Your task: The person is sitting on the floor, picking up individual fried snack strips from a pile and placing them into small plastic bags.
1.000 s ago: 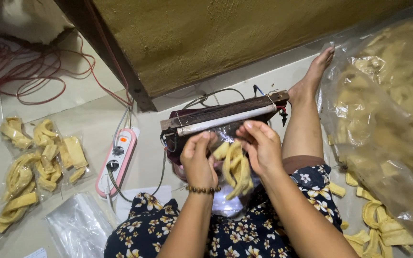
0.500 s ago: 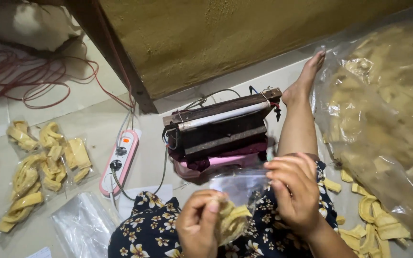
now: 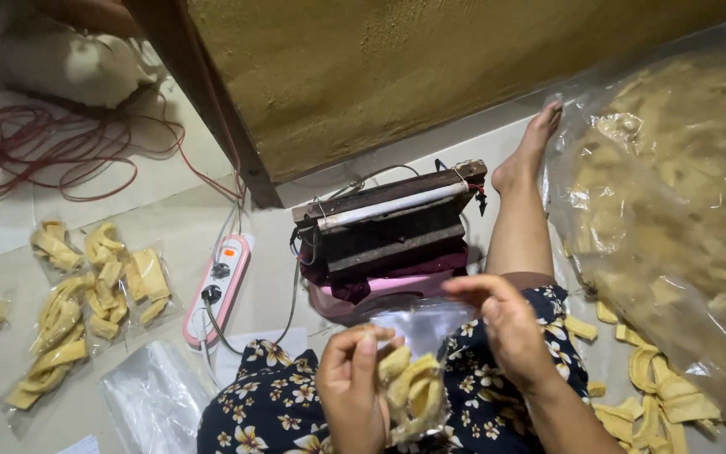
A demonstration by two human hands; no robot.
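Observation:
A small clear plastic bag (image 3: pixel 418 382) filled with yellow chips hangs over my lap. My left hand (image 3: pixel 353 388) grips its lower left side where the chips sit. My right hand (image 3: pixel 510 332) pinches the bag's open top edge at the right. In front of my knees stands a dark heat sealer (image 3: pixel 392 225) with a white bar, resting on a pink base, its jaw raised.
A huge clear sack of chips (image 3: pixel 674 210) fills the right side, with loose chips (image 3: pixel 657 403) on the floor below it. Sealed chip packets (image 3: pixel 86 294) lie at the left beside a pink power strip (image 3: pixel 218 290). Empty bags (image 3: pixel 153 399) and red cable (image 3: pixel 52 151) lie nearby.
My hands have drawn the chip bag back from the sealer's jaw down to my lap. The view has tilted downward slightly.

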